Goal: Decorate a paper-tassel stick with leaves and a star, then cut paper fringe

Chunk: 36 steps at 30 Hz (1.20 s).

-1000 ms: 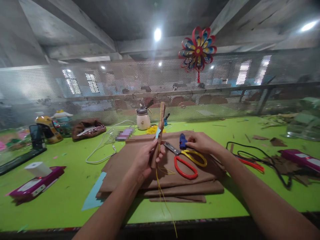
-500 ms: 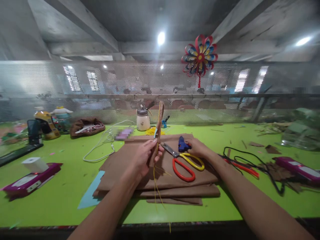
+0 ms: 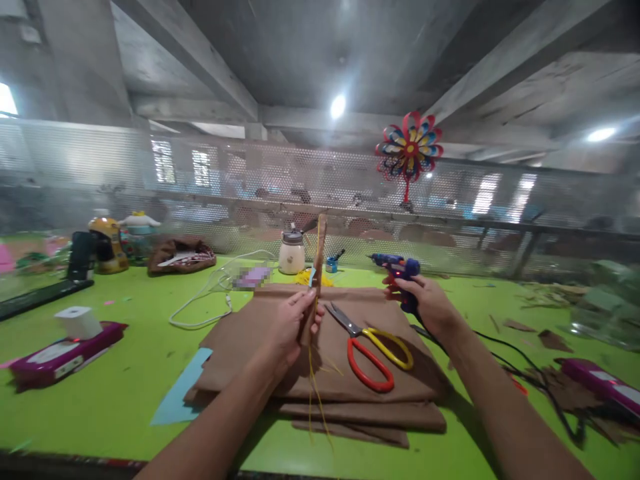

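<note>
My left hand [image 3: 295,321] is closed around a narrow brown folded piece [image 3: 320,257], held upright. Yellow strings [image 3: 313,387] dangle below it, and a small light-blue bit shows on its left edge. In my right hand [image 3: 433,307] is a blue glue gun [image 3: 397,265], raised above the table with its nozzle toward the left and a small red light on its body. Between the hands, scissors [image 3: 367,340] with one red and one yellow handle lie on a stack of brown paper [image 3: 240,347], blades pointing up and left.
Purple power strips [image 3: 65,357] lie left and right [image 3: 600,383] on the green table [image 3: 125,413]. A black cord [image 3: 520,373] runs at right. Farther back stand a white jar [image 3: 291,257], a small blue pot [image 3: 331,264] and a mesh screen [image 3: 240,180]. Light-blue paper [image 3: 183,393] sticks out at left.
My right hand has lifted the glue gun off the brown paper, moving it up and right and turning its nozzle left. My left hand still holds the brown piece. The view has tilted slightly upward.
</note>
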Motion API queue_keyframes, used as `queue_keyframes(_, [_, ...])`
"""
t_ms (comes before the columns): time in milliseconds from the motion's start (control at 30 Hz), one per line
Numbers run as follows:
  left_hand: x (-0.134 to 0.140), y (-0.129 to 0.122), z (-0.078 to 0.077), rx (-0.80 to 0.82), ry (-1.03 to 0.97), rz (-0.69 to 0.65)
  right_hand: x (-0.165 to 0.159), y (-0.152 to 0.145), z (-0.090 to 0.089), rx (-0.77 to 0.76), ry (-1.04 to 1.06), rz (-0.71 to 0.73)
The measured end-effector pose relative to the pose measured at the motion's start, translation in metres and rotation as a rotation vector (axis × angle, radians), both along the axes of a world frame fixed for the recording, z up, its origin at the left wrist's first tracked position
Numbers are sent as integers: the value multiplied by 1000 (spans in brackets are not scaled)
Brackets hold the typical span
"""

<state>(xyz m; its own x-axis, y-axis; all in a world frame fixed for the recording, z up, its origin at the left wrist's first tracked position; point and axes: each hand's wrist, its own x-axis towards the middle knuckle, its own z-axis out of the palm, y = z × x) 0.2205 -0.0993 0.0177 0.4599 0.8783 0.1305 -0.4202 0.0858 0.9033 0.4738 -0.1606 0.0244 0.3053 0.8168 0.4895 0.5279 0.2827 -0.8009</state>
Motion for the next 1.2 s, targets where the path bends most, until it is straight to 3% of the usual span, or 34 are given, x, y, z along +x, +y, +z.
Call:
queue_keyframes(100, [0, 0, -2, -14, -30, -14, -21, -18, 9, 18, 246, 396])
queue_keyframes(233, [2, -1, -4, -53, -29, -40, -37, -31, 12, -42, 168, 570])
queue_keyframes(500, [4, -5, -3, -4, 26, -74, -44, -31, 14, -74, -15, 503])
queue_keyframes(1200, [6, -6, -7, -8, 22, -127, -54, -29, 12, -81, -47, 388])
